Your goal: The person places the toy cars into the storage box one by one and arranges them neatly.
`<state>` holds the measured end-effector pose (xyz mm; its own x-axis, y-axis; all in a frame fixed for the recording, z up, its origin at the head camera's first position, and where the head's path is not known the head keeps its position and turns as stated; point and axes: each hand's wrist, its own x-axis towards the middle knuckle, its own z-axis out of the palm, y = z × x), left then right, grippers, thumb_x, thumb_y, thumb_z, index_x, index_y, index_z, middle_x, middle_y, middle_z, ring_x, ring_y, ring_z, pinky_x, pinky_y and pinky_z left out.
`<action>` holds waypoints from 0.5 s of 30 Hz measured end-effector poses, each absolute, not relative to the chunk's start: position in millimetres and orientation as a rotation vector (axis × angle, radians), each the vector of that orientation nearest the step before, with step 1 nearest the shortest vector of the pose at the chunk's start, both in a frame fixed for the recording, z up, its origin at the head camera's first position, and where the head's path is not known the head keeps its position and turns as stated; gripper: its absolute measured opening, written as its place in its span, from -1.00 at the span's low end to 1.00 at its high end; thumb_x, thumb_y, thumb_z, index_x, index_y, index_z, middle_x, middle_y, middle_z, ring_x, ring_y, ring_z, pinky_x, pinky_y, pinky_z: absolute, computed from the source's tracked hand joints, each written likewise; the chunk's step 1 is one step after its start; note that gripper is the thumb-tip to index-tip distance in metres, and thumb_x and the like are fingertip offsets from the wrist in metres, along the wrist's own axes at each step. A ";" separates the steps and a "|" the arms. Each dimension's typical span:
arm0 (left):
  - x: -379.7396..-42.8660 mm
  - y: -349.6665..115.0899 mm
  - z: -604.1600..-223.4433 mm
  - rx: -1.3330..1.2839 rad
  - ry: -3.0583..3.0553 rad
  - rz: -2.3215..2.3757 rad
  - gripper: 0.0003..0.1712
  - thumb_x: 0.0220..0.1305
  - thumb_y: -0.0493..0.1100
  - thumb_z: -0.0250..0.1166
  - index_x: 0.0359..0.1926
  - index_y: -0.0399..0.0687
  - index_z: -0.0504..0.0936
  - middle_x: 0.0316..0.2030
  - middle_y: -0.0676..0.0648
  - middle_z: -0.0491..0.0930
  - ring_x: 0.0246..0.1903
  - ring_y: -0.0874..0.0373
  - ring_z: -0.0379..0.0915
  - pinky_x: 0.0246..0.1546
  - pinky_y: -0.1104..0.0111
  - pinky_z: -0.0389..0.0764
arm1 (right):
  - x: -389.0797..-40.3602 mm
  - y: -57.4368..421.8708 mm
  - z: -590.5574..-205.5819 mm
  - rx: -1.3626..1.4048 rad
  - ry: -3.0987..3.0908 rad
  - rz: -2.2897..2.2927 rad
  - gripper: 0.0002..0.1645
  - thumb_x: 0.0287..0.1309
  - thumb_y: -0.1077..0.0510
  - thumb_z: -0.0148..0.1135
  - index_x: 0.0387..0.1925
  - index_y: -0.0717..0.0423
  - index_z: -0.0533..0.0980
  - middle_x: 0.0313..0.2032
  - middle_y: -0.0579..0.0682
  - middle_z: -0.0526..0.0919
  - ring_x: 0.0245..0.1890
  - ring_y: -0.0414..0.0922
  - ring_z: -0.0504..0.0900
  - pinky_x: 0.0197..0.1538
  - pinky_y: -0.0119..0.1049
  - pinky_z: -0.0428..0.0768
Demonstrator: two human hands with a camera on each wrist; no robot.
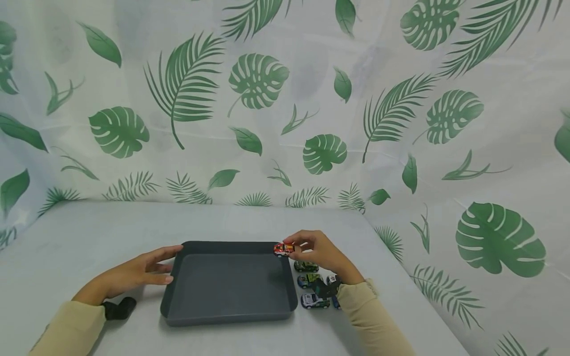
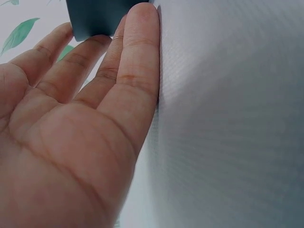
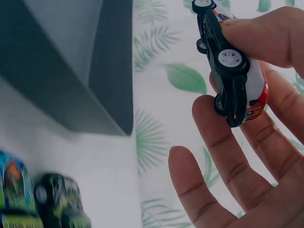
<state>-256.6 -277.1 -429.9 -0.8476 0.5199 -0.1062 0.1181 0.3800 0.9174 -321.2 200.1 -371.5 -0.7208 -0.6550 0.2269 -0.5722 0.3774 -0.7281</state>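
leaf-printed sheeting (image 1: pixel 285 116) backs a white table (image 1: pixel 249 341). fingers spread apart, the left hand (image 1: pixel 144 269) rests against the left side of a gray tray (image 1: pixel 231 287), probably steadying it. a red toy car (image 1: pixel 282 249) is held near the tray's far right corner, pinched by its body between thumb and fingers of the right hand (image 1: pixel 318 249). other toy cars (image 1: pixel 314 300) sit just right of the tray, apparently for easy reach.

Soft, diffuse light fills the head view, slightly dim, with a gentle shadow on the white table (image 1: pixel 133 220) beside the right sleeve (image 1: pixel 371 319). The left wrist view is darker — its right half smears into grey blur, while the creases of the left hand (image 2: pixel 80 114) read clearly. In the right wrist view the red-and-white toy car (image 3: pixel 232 73) is fairly crisp — the dark grey tray (image 3: pixel 110 61), camouflage-patterned toy car (image 3: pixel 61 197) and leaf-printed backdrop (image 3: pixel 154 97) are softer.
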 end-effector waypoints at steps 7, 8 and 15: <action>-256.9 -277.6 -431.8 0.573 2.241 1.480 0.01 0.58 -0.13 0.34 0.72 -0.32 -0.09 0.64 -0.60 -0.16 0.51 -0.66 0.06 0.34 -0.43 0.35 | -320.2 184.4 -374.4 -1.130 2.468 -1.318 -0.62 0.37 0.31 0.44 0.17 0.37 0.68 0.07 0.26 0.75 -0.03 -0.04 0.72 0.01 -0.20 0.75; -257.1 -277.5 -432.0 0.569 2.238 1.482 0.01 0.58 -0.13 0.34 0.72 -0.31 -0.09 0.64 -0.59 -0.16 0.51 -0.66 0.06 0.35 -0.43 0.34 | -320.0 182.6 -374.7 -1.130 2.464 -1.322 -0.62 0.37 0.31 0.44 0.17 0.36 0.68 0.07 0.26 0.75 -0.03 -0.04 0.71 0.01 -0.19 0.75; -257.3 -277.9 -431.9 0.574 2.257 1.470 0.02 0.57 -0.12 0.35 0.72 -0.33 -0.09 0.63 -0.60 -0.15 0.50 -0.67 0.08 0.35 -0.42 0.35 | -316.2 170.3 -374.5 -1.117 2.443 -1.337 -0.61 0.38 0.29 0.44 0.18 0.34 0.68 0.07 0.24 0.75 -0.01 -0.04 0.71 0.07 -0.15 0.73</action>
